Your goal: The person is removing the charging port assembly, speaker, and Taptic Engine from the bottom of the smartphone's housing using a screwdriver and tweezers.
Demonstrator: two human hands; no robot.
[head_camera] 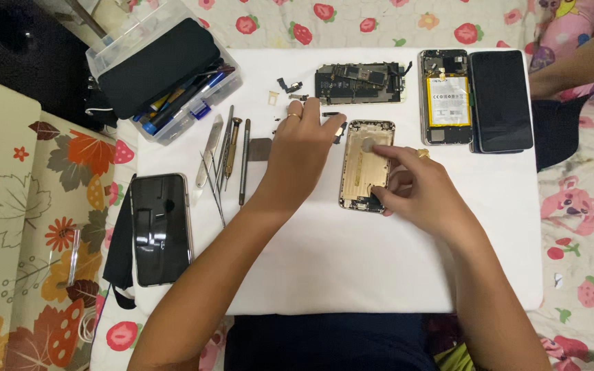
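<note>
A white board (pixel 352 268) carries everything: a clear tool box (pixel 166 72) at its far left corner, a dark phone (pixel 161 228) over the left edge, an opened phone (pixel 446 96) near the far right corner. Mid-board lies a gold phone shell (pixel 364 165). The left hand (pixel 300 154) rests at the shell's far left corner, fingers loosely curled, while the right hand (pixel 417 189) presses fingertips onto its right side and near end, gripping nothing.

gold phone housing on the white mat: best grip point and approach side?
Probably by the long side edges of the gold phone housing, pinched across its narrow width near the upper half. It lies flat, open side up, long axis running away from the person. Come from the top end: the right hand covers its lower right, and the left hand sits at its upper left.
</note>
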